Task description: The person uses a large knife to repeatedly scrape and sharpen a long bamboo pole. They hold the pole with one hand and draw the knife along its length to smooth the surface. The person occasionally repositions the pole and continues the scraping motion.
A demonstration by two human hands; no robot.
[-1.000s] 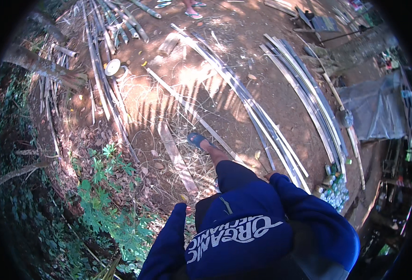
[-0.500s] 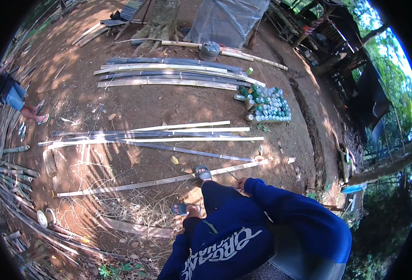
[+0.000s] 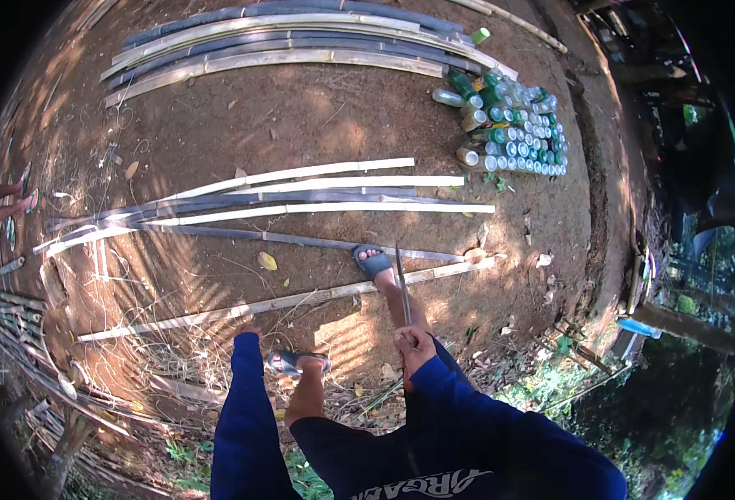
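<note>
My right hand is closed round the handle of a long, narrow knife. Its dark blade points away from me, passing over my right foot's side and the bamboo strips. My left arm reaches forward in a blue sleeve; the hand beyond the cuff blends into the dappled ground and its fingers cannot be made out. Just ahead of it a long split bamboo strip lies slantwise on the soil. Farther off, several pale and dark bamboo strips lie loosely side by side.
My sandalled feet stand by the slanting strip. A stack of glass bottles is at the far right, beside more bamboo lengths. Bamboo poles are piled at the left, near another person's legs. A narrow trench runs on the right.
My view has tipped lower and nearer. My right hand has come away from beside the leg, with the knife now pointing forward. My left arm has stretched out ahead.
</note>
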